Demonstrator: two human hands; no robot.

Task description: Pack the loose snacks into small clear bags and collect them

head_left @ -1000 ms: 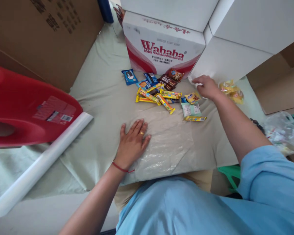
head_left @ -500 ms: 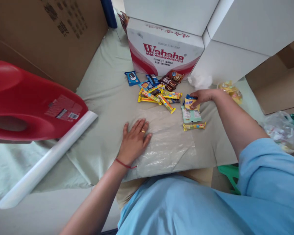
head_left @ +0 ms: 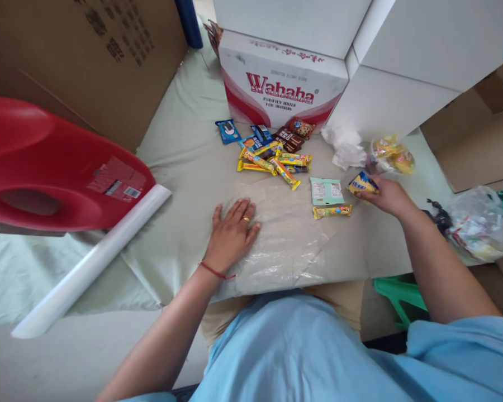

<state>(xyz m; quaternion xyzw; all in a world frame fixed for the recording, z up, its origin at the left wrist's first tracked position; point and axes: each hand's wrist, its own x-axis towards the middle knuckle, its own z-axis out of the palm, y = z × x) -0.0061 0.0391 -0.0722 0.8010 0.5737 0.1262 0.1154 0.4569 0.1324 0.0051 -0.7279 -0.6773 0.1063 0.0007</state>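
My left hand (head_left: pixel 231 233) lies flat with its fingers stretched out on a sheet of clear plastic film (head_left: pixel 285 245) on the cloth-covered table. Over to the right, my right hand (head_left: pixel 386 195) grips a yellow and blue snack packet (head_left: pixel 362 183), holding it by its right side. Left of that hand lie a pale green packet (head_left: pixel 327 191) and, just below it, a yellow snack stick (head_left: pixel 332 211). A pile of yellow snack sticks (head_left: pixel 272 162) sits farther left, with blue packets (head_left: pixel 228 132) and brown packets (head_left: pixel 290 139) behind it.
A white and red Wahaha carton (head_left: pixel 283 81) stands at the back. On the left are a red plastic jug (head_left: pixel 67 173), a white film roll (head_left: pixel 96 262) and a big cardboard box (head_left: pixel 88 67). Crumpled white plastic (head_left: pixel 344 146) and bagged yellow snacks (head_left: pixel 392 153) lie at right.
My right hand has lifted the yellow and blue packet off the pale green one and carried it to the right. My left hand stays in place on the film.
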